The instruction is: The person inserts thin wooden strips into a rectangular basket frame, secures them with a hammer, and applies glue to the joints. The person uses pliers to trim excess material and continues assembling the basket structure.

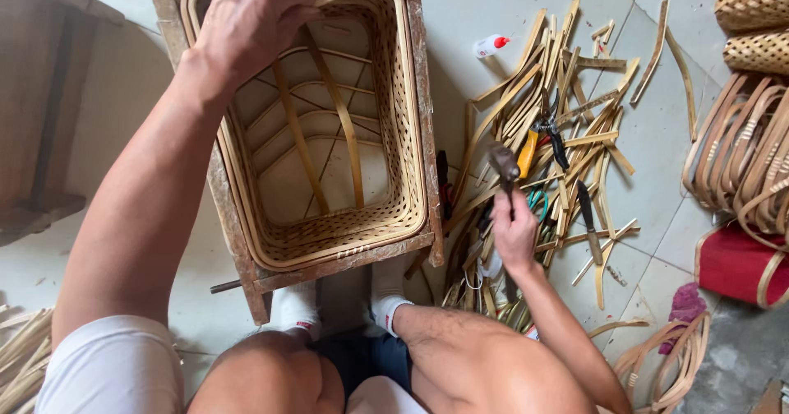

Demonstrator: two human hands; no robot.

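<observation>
Though hazy, fingers [513, 221] seemingly around hammer [503, 164].

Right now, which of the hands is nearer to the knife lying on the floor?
Right. The right hand, holding a hammer, is just left of the knife; the left hand grips the basket rim, far off.

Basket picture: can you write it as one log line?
left hand: gripping basket rim | right hand: holding hammer | beside: bamboo strips

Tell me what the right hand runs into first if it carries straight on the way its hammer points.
Probably the orange-handled pliers on the bamboo strip pile. The right hand points its hammer up-frame toward them, though depth is unclear from above.
</observation>
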